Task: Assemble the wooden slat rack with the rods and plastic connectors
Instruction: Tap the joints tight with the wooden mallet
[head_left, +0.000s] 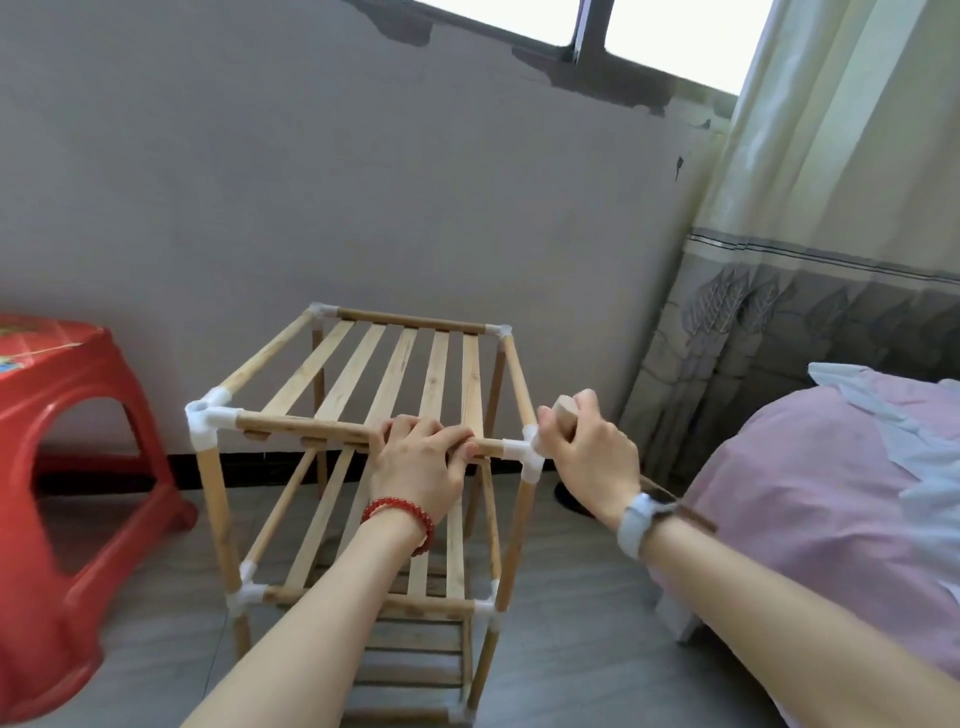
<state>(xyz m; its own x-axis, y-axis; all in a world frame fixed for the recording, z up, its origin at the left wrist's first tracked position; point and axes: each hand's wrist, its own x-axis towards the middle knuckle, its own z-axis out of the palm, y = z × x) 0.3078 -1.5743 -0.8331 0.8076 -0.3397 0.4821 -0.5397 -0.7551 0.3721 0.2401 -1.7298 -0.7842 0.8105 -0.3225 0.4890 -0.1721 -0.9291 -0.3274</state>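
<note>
A red stool (78, 467) stands on the floor (571, 649) at the far left, against the wall (363, 182). Just right of it is the rack (363, 415), upright on the floor near the wall. Its top shelf of wooden slats (395, 374) is framed by rods that meet in white connectors; the near-left connector (208, 415) has its top socket open. Below it a second slatted shelf sits lower down, and a third shows at the bottom edge of the view.

The left hand (421, 457), with a red bead bracelet (402, 519) at the wrist, lies over the front rod (306, 423) of the top shelf, right of its middle, its fingers curled round the rod and clamped on it.

At the rack's near-right corner is another white connector (522, 449). The right hand (592, 452), with a pale watch (641, 519) on the wrist, is clenched round a short wooden block (558, 421). The block stands tilted, its lower end against the top of that connector, its upper end showing above the fingers.

Further right a curtain (831, 208) hangs beside the window (649, 31), and a bed with a pink cover (805, 493) fills the right edge.
</note>
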